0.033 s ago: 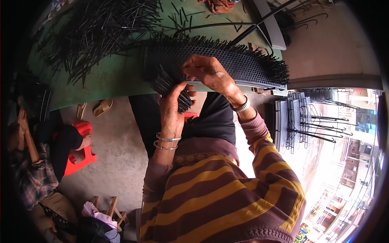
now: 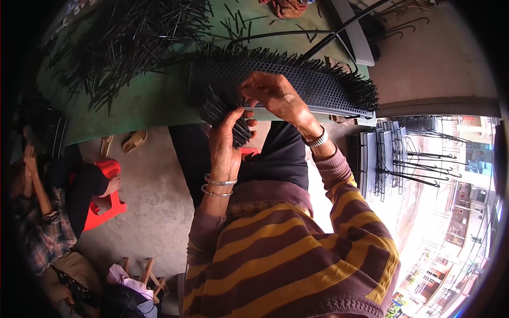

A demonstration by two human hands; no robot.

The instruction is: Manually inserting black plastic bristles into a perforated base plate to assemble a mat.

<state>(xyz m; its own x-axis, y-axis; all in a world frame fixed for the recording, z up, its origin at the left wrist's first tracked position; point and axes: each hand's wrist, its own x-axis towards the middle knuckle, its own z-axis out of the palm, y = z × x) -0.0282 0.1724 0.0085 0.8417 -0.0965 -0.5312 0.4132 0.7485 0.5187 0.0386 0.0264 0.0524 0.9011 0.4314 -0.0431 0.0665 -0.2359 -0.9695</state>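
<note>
A thick bundle of thin black strips (image 2: 217, 108) is wrapped in the fingers of my left hand (image 2: 227, 135), with its ends fanning out up and to the left. Just beyond it lies a long black perforated block (image 2: 297, 79), its surface full of small holes. Black strips stand up in the holes along its far edge and right end. Over the block's near side, right by the bundle, my right hand (image 2: 273, 98) has its fingers bent together in a pinch. Whatever those fingertips hold is hidden.
A large heap of loose black strips (image 2: 132, 40) covers the far left of the green table (image 2: 154, 98). A black metal bar frame (image 2: 333, 35) rises behind the block. At the left, a person (image 2: 50, 228) sits by a red stool (image 2: 108, 209). Wire racks (image 2: 379, 153) stand at the right.
</note>
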